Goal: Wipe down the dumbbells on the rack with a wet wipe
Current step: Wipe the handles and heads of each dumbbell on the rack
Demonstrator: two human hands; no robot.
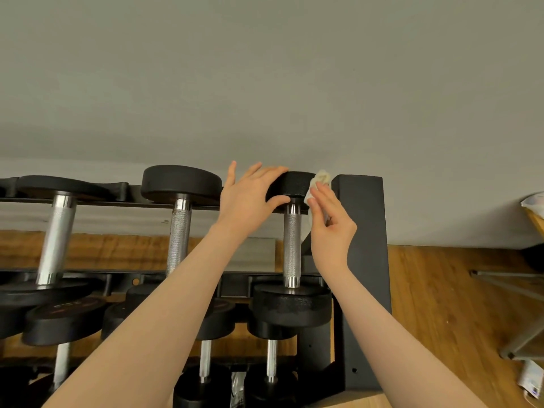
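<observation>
The rightmost dumbbell point(292, 240) on the top tier of the black rack point(365, 231) has black round heads and a knurled steel handle. My left hand point(250, 192) grips the left side of its far head, thumb underneath. My right hand point(331, 225) presses a crumpled white wet wipe point(319, 182) against the right side of that same head. Two more dumbbells point(180, 213) lie to the left on the same tier.
A lower tier holds several smaller dumbbells point(206, 334). The rack's thick black end post stands just right of my right hand. Behind is a grey wall, below a wooden floor point(441, 304). A metal-framed piece of furniture point(518, 290) sits at far right.
</observation>
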